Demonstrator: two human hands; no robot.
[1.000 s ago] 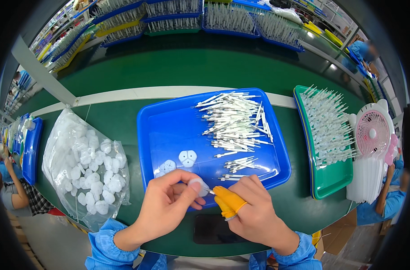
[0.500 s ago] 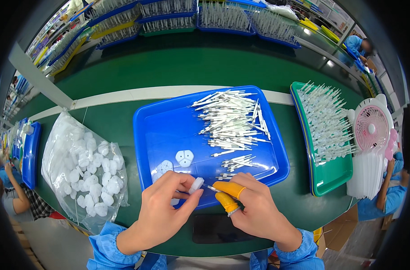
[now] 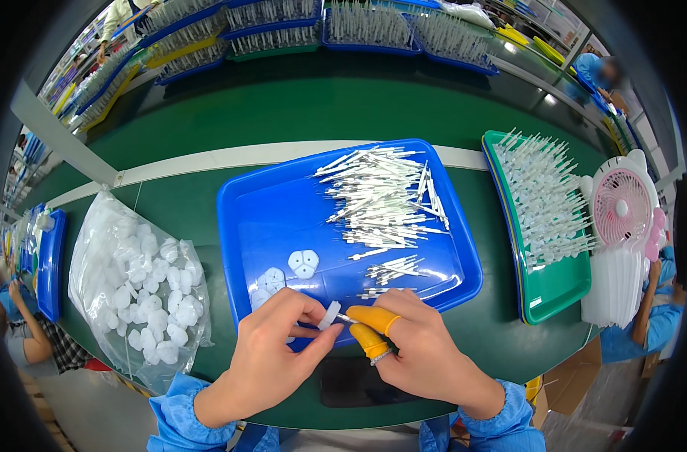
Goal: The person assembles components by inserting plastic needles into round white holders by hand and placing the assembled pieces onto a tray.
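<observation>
Over the blue tray (image 3: pixel 283 218) edge, left hand (image 3: pixel 272 354) pinches white cap (image 3: pixel 329 316), right hand (image 3: pixel 419 350) grips thin stick (image 3: pixel 345 319)

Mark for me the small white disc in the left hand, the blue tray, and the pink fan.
white disc (image 3: pixel 329 315), head view, on its round rim between the left fingertips.
blue tray (image 3: pixel 283 218), head view, on a bare part of its floor.
pink fan (image 3: pixel 621 209), head view, on the front grille's hub.
</observation>
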